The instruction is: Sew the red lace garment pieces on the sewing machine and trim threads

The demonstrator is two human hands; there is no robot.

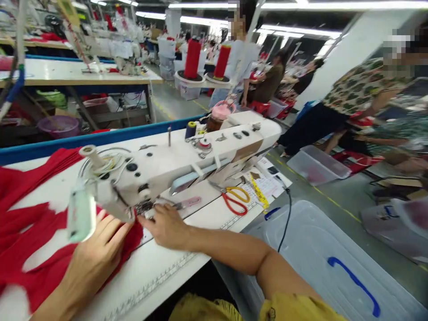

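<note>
A white sewing machine (180,165) stands on the table, with red fabric (40,232) spread to the left and under its needle area. My left hand (103,240) lies on the fabric beside the needle, fingers stretched out, their tips partly behind a pale green plastic guard (80,214). Close to the presser foot (144,206) is my right hand (169,227), its fingers bent and drawn together at the fabric's edge. What they pinch, if anything, is hidden. Scissors with red and yellow handles (236,198) and a pink-handled tool (190,203) rest right of that hand.
Red thread cones (193,59) stand behind the machine. A yellow tape measure (259,191) lies on papers at the table's right end. A lidded clear bin (321,249) with a blue handle sits beside the table. Co-workers (357,93) occupy the aisle and benches beyond.
</note>
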